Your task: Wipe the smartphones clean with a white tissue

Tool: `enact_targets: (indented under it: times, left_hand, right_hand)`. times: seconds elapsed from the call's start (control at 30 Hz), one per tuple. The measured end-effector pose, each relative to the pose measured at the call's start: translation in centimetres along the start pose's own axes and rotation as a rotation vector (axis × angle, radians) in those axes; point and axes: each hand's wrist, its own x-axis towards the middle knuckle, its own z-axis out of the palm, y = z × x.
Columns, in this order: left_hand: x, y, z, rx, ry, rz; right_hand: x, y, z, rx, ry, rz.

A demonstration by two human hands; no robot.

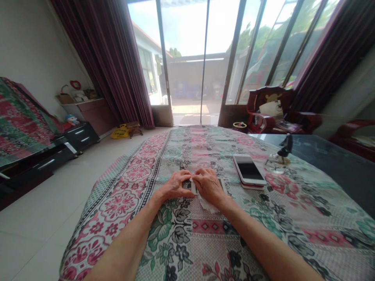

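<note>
On the patterned tablecloth (175, 218), a small pale flat device lies beneath both hands, mostly covered; its right end (222, 183) shows a light edge. My left hand (178, 184) grips the left end of this device between thumb and curled fingers. My right hand (208, 185) is pressed over the device with fingers bent, holding a white tissue (209, 206) that spreads out below the palm. Right of my hands, a white phone (249, 170) with a dark screen rests on top of a reddish flat item.
A clear glass bottle (275, 164) with a black spray top (285, 145) stands right of the phone. Beyond the cloth at the right is a dark tabletop (336, 156). A wooden armchair (271, 107) and glass doors (190, 78) are further back.
</note>
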Motion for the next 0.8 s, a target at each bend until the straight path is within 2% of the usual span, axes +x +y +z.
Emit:
enact_targets:
  times: [0.23, 0.8]
  left_hand:
    - [0.1, 0.37, -0.21, 0.033, -0.03, -0.011]
    - [-0.25, 0.21, -0.01, 0.042, -0.009, 0.027]
  right_hand:
    - [0.03, -0.03, 0.23, -0.027, 0.018, 0.002]
    - [-0.4, -0.27, 0.17, -0.025, 0.033, -0.038]
